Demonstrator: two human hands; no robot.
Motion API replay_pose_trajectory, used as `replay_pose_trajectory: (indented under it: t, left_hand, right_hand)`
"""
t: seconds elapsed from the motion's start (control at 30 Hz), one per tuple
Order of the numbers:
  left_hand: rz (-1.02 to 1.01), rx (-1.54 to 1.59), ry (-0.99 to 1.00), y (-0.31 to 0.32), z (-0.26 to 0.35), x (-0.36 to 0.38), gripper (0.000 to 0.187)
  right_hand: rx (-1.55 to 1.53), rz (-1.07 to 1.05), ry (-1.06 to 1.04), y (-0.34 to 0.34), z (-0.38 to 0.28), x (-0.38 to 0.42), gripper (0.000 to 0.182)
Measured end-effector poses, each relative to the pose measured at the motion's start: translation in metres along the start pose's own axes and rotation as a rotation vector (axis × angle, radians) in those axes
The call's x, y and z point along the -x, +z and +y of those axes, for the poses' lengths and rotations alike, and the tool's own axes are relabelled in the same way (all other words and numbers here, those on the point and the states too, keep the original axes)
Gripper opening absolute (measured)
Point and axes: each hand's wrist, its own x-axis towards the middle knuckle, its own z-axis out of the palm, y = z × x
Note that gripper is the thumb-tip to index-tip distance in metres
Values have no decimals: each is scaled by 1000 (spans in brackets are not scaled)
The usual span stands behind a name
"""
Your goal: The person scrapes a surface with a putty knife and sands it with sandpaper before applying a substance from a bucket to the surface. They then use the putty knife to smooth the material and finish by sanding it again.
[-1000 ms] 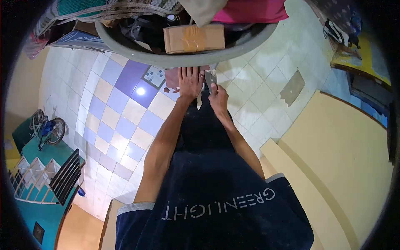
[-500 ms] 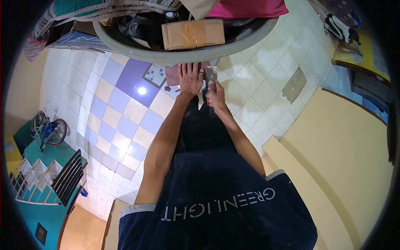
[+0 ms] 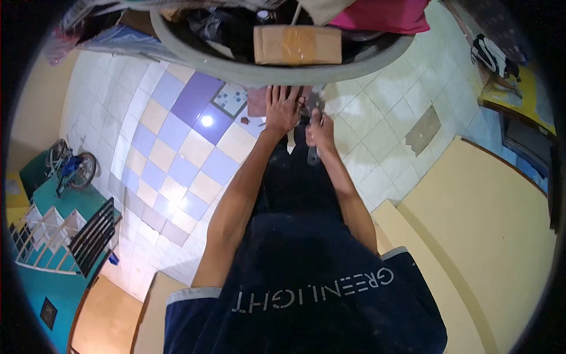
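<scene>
My left hand point(image 3: 282, 110) lies flat with fingers stretched over a reddish-brown slab point(image 3: 257, 102) on the floor, just below the big tub's rim. To its right, my right hand point(image 3: 320, 130) is wrapped around the handle of a flat grey-bladed tool point(image 3: 313, 156), which looks like a scraper. Its blade is smeared by motion and points away from me, close beside the left fingers and the slab's right side. A small reddish-brown fragment point(image 3: 244, 120) lies on the tiles left of the slab. The slab's far part is hidden by the tub.
A grey tub point(image 3: 283, 75) overhangs the work spot, holding a taped cardboard box point(image 3: 298, 46), a pink cloth point(image 3: 383, 15) and dark bags. A patterned tile point(image 3: 230, 99) is set in the checkered floor. Cream panels point(image 3: 477, 200) stand to the right; a bicycle point(image 3: 71, 168) is far left.
The view has shifted, so the tub and hands sit farther right. My right hand has moved with the tool; its handle end now shows below the fist and its blade is blurred.
</scene>
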Motion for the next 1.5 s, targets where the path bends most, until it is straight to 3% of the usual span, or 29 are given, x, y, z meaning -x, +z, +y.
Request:
replay_pose_trajectory:
  t: [0.17, 0.27, 0.4, 0.53, 0.87, 1.0, 1.1, 1.27, 1.33, 1.5]
  left_hand:
    - [28, -46, 5, -2, 4, -2, 47]
    - [82, -60, -1, 11, 3, -1, 46]
    - [132, -69, -27, 6, 10, -3, 44]
    - [199, 1, -33, 8, 13, -4, 45]
    - [176, 129, -128, -5, 21, -2, 59]
    - [224, 59, -50, -2, 19, 4, 56]
    - [196, 82, -67, -2, 25, 12, 47]
    - [179, 124, -35, 6, 18, 10, 50]
    - [17, 105, -50, -11, 16, 9, 51]
    - [65, -5, -57, -13, 21, 10, 53]
  right_hand:
    - [232, 28, 77, -5, 8, 21, 26]
    - [57, -13, 54, -2, -5, 1, 28]
    - [253, 3, 81, -2, -2, 26, 29]
    - [126, -114, 68, -15, -9, 1, 30]
    - [251, -116, 185, -17, -28, 12, 27]
    - [319, -108, 155, -13, -33, 14, 25]
    - [285, -140, 140, -21, -27, 10, 26]
    - [259, -137, 151, -42, -16, 4, 28]
    - [211, -154, 118, -57, -5, -19, 32]
    - [254, -92, 119, -30, -19, 3, 27]
